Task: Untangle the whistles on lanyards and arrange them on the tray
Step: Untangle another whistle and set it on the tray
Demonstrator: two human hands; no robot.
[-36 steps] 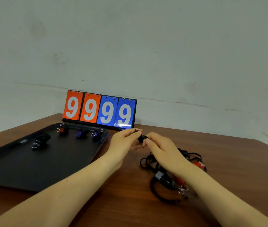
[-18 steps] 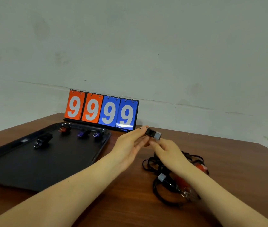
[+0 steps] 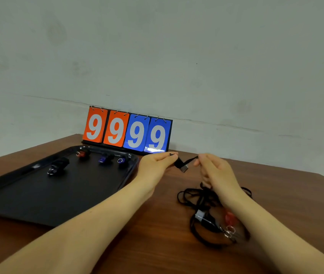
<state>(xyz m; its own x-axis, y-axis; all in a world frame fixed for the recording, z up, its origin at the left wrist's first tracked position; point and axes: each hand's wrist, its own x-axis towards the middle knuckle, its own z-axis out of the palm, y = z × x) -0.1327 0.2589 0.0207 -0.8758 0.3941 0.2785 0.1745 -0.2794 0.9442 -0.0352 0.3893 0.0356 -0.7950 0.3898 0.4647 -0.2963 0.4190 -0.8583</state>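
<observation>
Two bare forearms reach forward from the bottom of the frame, converging toward the middle. The left hand (image 3: 157, 165) is raised, its back turned up, fingers curled with thumb and fingertips pinched together at the far end. The right hand (image 3: 215, 170) is held just beside it, slightly apart, fingers folded in and its fingertips also pinched. Both wrists are roughly level, and the two hands point toward each other.

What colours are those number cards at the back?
The scoreboard shows two orange and two blue cards, clearest in the head view.
</observation>
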